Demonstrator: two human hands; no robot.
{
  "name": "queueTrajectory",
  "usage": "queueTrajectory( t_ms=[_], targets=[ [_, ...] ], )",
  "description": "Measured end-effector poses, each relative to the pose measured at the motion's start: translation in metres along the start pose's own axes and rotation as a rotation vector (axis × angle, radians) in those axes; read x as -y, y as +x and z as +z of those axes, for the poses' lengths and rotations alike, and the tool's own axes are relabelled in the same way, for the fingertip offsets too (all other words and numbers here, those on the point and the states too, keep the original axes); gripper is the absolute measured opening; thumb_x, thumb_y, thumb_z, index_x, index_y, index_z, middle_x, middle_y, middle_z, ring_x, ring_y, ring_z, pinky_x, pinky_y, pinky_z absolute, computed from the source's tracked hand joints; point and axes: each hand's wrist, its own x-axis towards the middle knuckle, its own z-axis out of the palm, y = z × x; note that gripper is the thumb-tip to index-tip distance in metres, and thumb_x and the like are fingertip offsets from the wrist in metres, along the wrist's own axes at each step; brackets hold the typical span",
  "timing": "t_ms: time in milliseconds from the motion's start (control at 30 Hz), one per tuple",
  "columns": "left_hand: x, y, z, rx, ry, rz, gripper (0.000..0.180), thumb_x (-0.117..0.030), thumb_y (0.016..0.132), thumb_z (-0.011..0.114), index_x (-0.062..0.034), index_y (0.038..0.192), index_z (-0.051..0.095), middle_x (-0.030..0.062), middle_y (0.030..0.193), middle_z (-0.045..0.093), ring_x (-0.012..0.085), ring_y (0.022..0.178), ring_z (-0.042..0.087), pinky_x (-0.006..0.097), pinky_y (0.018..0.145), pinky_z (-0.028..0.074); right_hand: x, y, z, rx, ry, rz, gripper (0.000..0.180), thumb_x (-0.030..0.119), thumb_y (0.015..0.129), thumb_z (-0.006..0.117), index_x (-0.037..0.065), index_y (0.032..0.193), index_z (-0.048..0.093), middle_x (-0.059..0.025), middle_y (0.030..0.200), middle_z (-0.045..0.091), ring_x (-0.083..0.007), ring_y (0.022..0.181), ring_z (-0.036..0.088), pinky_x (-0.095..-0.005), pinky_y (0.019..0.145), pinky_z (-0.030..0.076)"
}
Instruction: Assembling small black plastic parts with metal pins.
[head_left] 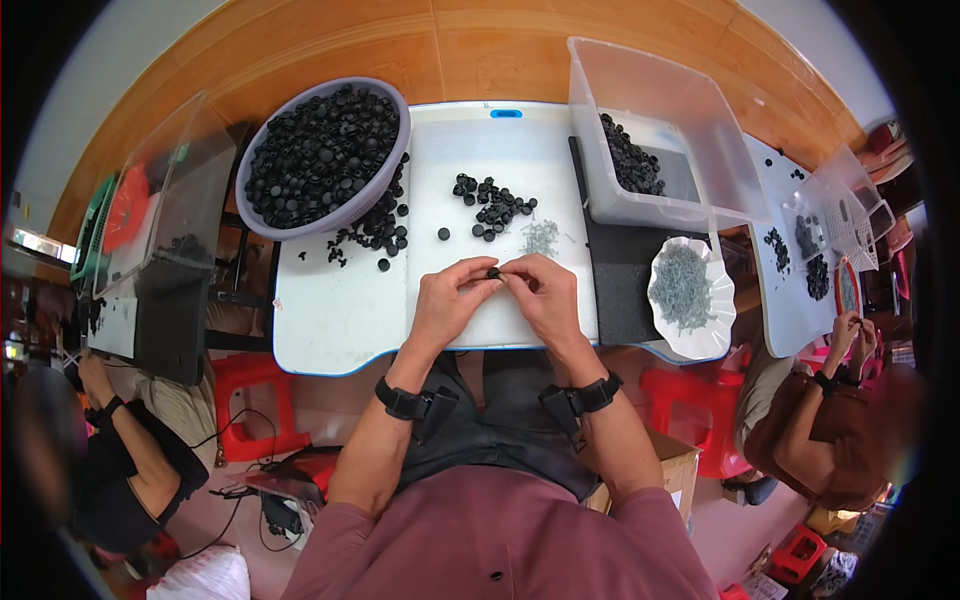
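Note:
My left hand [447, 299] and my right hand [541, 293] meet over the white table [340, 310], fingertips pinched together on one small black cap [493, 272]. Just beyond them lies a loose pile of black caps [492, 205] and a small heap of thin metal pins [541, 237]. A grey-purple bowl [325, 155] heaped with black caps stands at the far left of the table, with more spilled caps [375, 232] beside it.
A clear plastic bin [655, 125] holding black caps stands at the far right on a black mat [620, 280]. A white scalloped dish [688, 295] holds metal pins. Other people sit at left [120, 440] and right [830, 400]. Red stools [245, 385] stand below the table.

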Motion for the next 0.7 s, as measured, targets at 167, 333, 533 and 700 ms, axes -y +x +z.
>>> queueTrajectory(
  t_ms=[167,333,533,700],
  targets=[
    [0.000,0.004,-0.002,0.044,0.022,-0.020,0.030,-0.008,0.090,0.078,0.0024,0.117,0.073,0.0099,0.105,0.077,0.0135,0.096,0.072,0.027,0.086,0.057,-0.001,0.002,-0.002,0.027,-0.015,0.021,0.009,0.003,0.086,0.075,0.001,0.094,0.076,-0.0087,0.083,0.072,-0.0148,0.070,0.067,-0.0269,0.061,0.050],
    [0.002,0.005,-0.001,-0.043,-0.039,0.004,0.025,-0.011,0.090,0.077,-0.0002,0.112,0.076,0.0105,0.097,0.078,0.0144,0.089,0.073,0.029,0.083,0.058,-0.004,0.007,0.002,0.051,0.164,0.101,0.009,0.003,0.086,0.075,0.000,0.094,0.076,-0.0079,0.083,0.071,-0.0128,0.069,0.065,-0.0269,0.061,0.049],
    [0.004,0.002,0.004,-0.058,0.026,0.012,0.023,-0.014,0.091,0.075,-0.0018,0.110,0.075,0.0103,0.094,0.078,0.0120,0.085,0.070,0.029,0.077,0.056,-0.006,0.004,0.000,-0.022,0.071,0.063,0.007,0.005,0.086,0.076,0.000,0.091,0.075,-0.0071,0.078,0.069,-0.0115,0.064,0.060,-0.0260,0.060,0.047],
    [0.005,-0.003,0.007,-0.039,-0.005,-0.002,0.022,-0.008,0.092,0.074,0.0011,0.112,0.075,0.0092,0.099,0.078,0.0120,0.092,0.072,0.028,0.084,0.057,-0.006,-0.003,0.000,-0.026,0.114,0.105,0.006,0.003,0.086,0.075,0.000,0.091,0.075,-0.0060,0.076,0.069,-0.0100,0.063,0.059,-0.0255,0.058,0.046]
  ],
)
